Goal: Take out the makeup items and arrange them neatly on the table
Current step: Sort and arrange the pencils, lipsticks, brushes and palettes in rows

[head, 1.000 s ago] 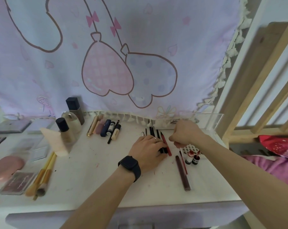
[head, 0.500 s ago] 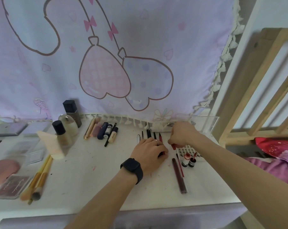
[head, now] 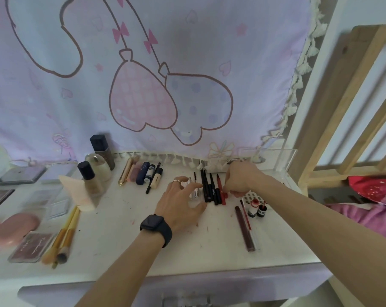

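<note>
White table (head: 187,258) edge is nearest, with two bare forearms reaching in over it. The left wrist wears a black smartwatch (head: 156,229). Left hand (head: 181,202) is palm down mid-table, fingers straight and spread wide, gripping nothing, with a ring (head: 176,181) on one finger. Its fingertips are at a silver tube (head: 195,192); can't tell if they touch it. Near left, yellow-handled brushes (head: 63,235) lie together, a blush palette (head: 30,245) is just beside them, and a pink case (head: 12,227) sits by the left edge. Near right, a long maroon stick (head: 245,229) lies flat with a thin red pencil (head: 246,216) alongside it, and two small bottles (head: 257,209) stand upright just beyond. In the middle, the black pens (head: 209,191) lie parallel in a row, tips pointing away, just right of the silver tube. The red pen (head: 220,187) is the rightmost in that row, just beside the last black one. Right hand (head: 240,180) has its fingers curled in tight, thumb and forefinger pinching the red pen towards its near end. Left of centre, a foundation bottle (head: 90,180) stands upright with a pale wedge sponge (head: 76,191) just beside it, and lip tubes (head: 141,173) lie side by side. Further back are a dark bottle (head: 102,151) with a black cap and a clear acrylic box (head: 282,160) behind the right hand. At the back, a lilac cloth (head: 165,85) with heart balloons hangs down to the table's rear edge. A wooden frame (head: 342,107) is at far right.
</note>
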Tool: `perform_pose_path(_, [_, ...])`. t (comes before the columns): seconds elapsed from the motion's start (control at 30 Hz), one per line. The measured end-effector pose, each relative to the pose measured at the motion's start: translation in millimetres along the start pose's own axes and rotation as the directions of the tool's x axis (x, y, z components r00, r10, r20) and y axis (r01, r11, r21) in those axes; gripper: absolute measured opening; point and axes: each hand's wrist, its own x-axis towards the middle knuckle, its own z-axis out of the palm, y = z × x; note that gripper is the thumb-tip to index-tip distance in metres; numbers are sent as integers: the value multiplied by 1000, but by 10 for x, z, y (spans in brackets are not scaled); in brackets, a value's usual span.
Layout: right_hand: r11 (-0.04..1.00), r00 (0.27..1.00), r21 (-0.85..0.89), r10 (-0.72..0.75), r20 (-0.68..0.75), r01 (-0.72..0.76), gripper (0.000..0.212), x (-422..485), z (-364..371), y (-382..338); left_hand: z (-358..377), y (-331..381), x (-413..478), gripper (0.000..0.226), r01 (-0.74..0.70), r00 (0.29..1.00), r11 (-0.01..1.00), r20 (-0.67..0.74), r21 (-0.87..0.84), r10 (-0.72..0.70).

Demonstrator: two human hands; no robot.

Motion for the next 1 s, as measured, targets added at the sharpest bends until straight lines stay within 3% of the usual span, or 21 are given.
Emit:
perform_pose_path(0.1, [999,999,10,-31,19,31,15,-31,6,-20,-19,-56,-11,52,41,998,998,45,-37,-40])
perform_pose_path(0.3, [989,991,-79,-116,60,121,51,-87,29,-48,-40,-46,49,43,57,998,997,31,-55,-56])
perform_pose_path(0.57, [976,984,-138,-175,-25,170,33,-144,157,-11,-25,-8,63,34,33,999,999,25,-26,-33])
perform_pose_path(0.8, [970,983,-168,-180,-26,174,36,-208,168,-18,-12,30,30,35,44,999,997,-2,-57,-44])
perform_pose_path(1.0, [963,965,-179,-228,-128,203,35,-329,71,-70,-118,-12,-92,36,88,996,992,-20,-92,-90])
